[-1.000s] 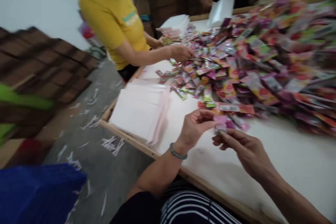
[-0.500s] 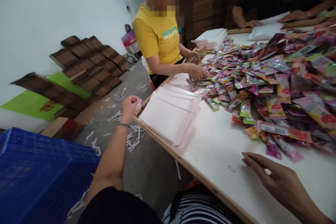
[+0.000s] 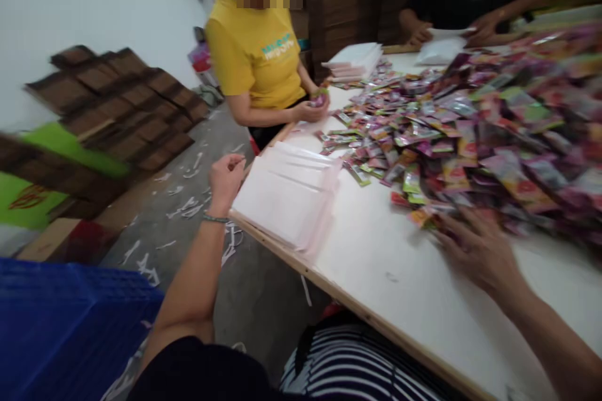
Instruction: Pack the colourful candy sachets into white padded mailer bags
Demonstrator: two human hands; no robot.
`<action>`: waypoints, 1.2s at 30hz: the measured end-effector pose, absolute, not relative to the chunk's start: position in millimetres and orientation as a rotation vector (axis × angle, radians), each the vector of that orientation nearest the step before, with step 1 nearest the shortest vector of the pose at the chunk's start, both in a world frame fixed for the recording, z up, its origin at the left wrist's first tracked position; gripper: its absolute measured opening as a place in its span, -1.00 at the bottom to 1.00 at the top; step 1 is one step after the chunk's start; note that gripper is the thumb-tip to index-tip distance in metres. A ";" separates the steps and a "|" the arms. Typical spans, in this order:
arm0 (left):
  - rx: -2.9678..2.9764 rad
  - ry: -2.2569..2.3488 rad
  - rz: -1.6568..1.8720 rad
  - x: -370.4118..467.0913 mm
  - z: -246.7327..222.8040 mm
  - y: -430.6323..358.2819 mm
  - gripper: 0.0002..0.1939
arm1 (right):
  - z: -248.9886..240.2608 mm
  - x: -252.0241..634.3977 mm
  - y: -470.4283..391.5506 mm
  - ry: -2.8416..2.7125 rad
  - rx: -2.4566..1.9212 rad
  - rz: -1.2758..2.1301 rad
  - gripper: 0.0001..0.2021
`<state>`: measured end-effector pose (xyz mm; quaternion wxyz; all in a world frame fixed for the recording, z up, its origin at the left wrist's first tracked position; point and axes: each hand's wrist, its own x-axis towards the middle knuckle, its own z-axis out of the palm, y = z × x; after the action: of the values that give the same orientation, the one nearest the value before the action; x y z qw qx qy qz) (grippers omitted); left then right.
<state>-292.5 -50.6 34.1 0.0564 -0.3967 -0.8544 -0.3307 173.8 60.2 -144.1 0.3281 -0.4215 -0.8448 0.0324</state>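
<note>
My left hand (image 3: 227, 177) is closed beside the near left corner of the white table (image 3: 376, 263), over the wooden edge; what it holds, if anything, is too small to make out. Right next to it lies a stack of white sheets in clear plastic bags (image 3: 286, 194). My right hand (image 3: 480, 250), blurred, rests with fingers spread at the near edge of a big pile of small colourful packets (image 3: 465, 144), touching some of them.
A person in a yellow shirt (image 3: 258, 56) holds packets across the corner. Behind the pile, another person handles a white bag (image 3: 439, 50). More bags (image 3: 355, 61) are stacked nearby. A blue crate (image 3: 70, 326) stands lower left; paper strips litter the floor.
My right hand has moved forward from the bare table onto the packets and spread its fingers. The pink bit at my left fingertips no longer shows. The yellow-shirted person has drawn both hands together.
</note>
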 end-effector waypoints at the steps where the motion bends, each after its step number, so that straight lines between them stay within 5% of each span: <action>1: -1.360 -2.516 -1.086 -268.0 33.8 -39.5 -0.71 | -147.3 176.5 62.5 -2.253 -1.078 0.089 -0.63; 8: -2.428 -2.206 -0.890 -81.2 -11.0 33.0 -0.73 | -119.4 206.5 46.9 -2.416 -1.130 0.325 -0.73; 13: -2.669 -1.976 -0.423 -10.8 -50.1 61.2 -0.40 | -109.4 244.5 21.0 -2.155 -1.464 0.451 -0.70; 18: -2.799 -1.875 -0.343 0.5 -63.3 51.2 -0.68 | -109.4 265.7 4.8 -1.659 -1.482 0.694 -0.72; 25: -2.898 -1.933 -0.528 -24.0 -57.0 9.4 -0.66 | -78.5 259.2 -2.9 -0.976 -1.298 1.163 -0.56; 31: -3.120 -1.661 -0.123 -37.5 -67.3 -22.2 -0.52 | -93.2 235.3 -13.5 -1.071 -1.309 1.553 -0.60; 36: -3.286 -1.529 -0.157 -34.1 -65.4 -42.5 -0.58 | -106.5 235.5 -18.7 -1.479 -1.537 1.335 -0.65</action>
<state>-34.1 -42.5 -65.4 -0.2406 -0.8792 -0.4092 -0.0419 235.5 -18.7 -106.5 0.3077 -0.5812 -0.5593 0.5047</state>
